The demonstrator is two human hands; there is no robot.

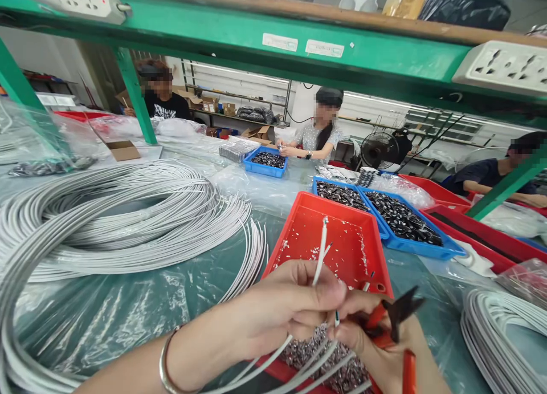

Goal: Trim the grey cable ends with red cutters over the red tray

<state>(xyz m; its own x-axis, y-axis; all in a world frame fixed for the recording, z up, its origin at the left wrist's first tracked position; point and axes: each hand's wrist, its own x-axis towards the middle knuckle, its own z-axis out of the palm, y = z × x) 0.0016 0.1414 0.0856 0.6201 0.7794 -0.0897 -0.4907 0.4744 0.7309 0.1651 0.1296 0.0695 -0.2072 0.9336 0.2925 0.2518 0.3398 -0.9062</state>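
My left hand (282, 305) is closed around a bunch of thin white cables (321, 247); one cable end sticks up above my thumb over the red tray (299, 217). My right hand (376, 348) grips orange-handled pliers (393, 317) with dark jaws, held just right of the left hand. The two hands touch above the tray's near edge. A heap of small grey cut pieces (325, 360) lies in the tray below my hands.
A large coil of white cable (106, 223) fills the left of the plastic-covered table. Another coil (504, 337) lies at the right. Blue trays (401, 220) of dark parts stand behind the red tray. Three people sit across the table. A green shelf frame (256, 35) hangs overhead.
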